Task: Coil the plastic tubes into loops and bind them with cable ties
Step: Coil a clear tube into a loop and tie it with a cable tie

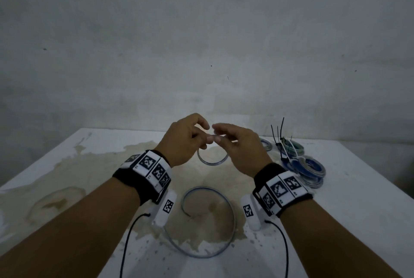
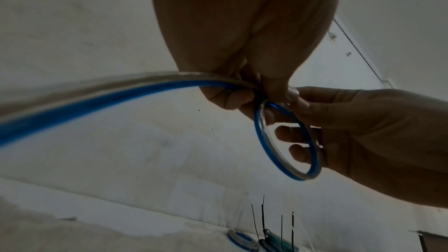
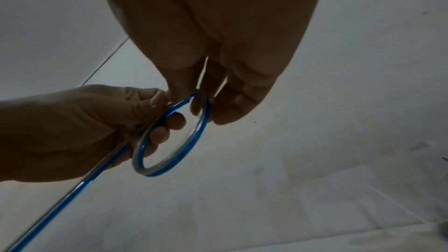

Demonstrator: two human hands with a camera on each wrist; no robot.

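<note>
A clear plastic tube with a blue stripe is bent into a small loop (image 1: 211,163) held up above the table. My left hand (image 1: 205,137) pinches the loop's top, where the tube crosses itself. My right hand (image 1: 217,136) pinches the same spot from the other side. In the left wrist view the loop (image 2: 258,131) hangs below my left hand (image 2: 257,91), with the right hand's fingers (image 2: 298,148) behind it. The right wrist view shows the loop (image 3: 203,125) under my right hand (image 3: 206,95). The tube's free length (image 1: 233,221) curls on the table below.
The white table (image 1: 67,177) is stained brown in the middle. At its right lie several coiled tubes (image 1: 311,168) bound with cable ties, black tie tails (image 1: 277,132) sticking up, and a small coil (image 1: 265,144). A grey wall stands behind the table.
</note>
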